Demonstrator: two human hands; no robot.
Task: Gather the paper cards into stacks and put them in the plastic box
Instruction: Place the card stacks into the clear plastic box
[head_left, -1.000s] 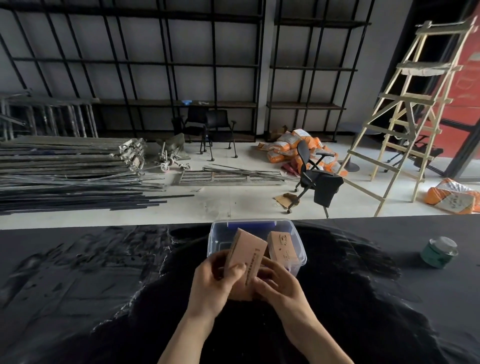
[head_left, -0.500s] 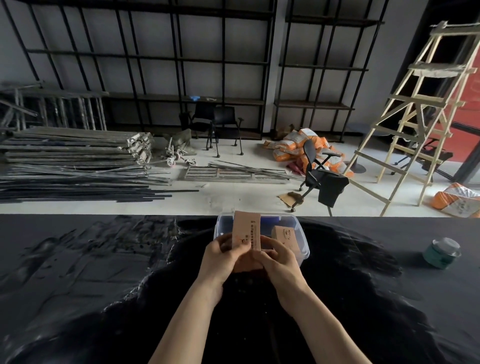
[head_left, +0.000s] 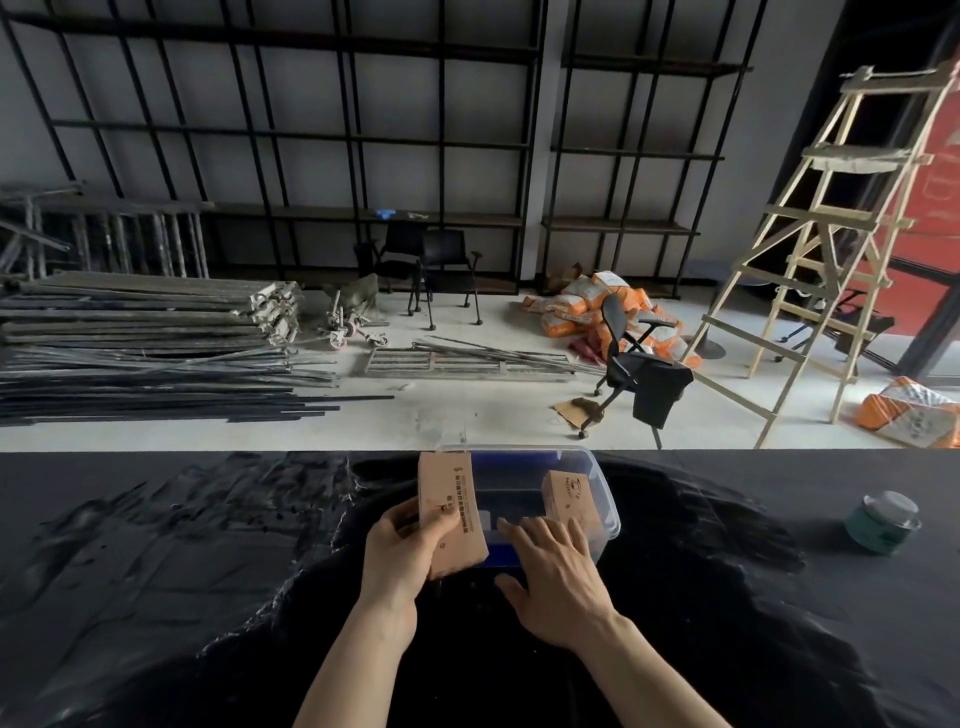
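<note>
A clear plastic box (head_left: 605, 512) with a blue bottom stands on the black table (head_left: 156, 571), straight ahead of me. One stack of tan paper cards (head_left: 569, 496) stands upright inside it at the right. My left hand (head_left: 402, 551) grips a second stack of tan cards (head_left: 449, 512), upright and tilted, over the box's near left corner. My right hand (head_left: 556, 571) rests with fingers spread against the box's near wall and holds nothing.
A green jar with a clear lid (head_left: 882, 522) sits on the table at the right. Beyond the table's far edge lie metal bars (head_left: 145, 343), an office chair (head_left: 636, 364), a wooden ladder (head_left: 826, 234) and orange sacks (head_left: 587, 306).
My right hand has let go of the card stack and dropped to the box's near wall. My left hand alone holds the stack and has carried it left, over the box.
</note>
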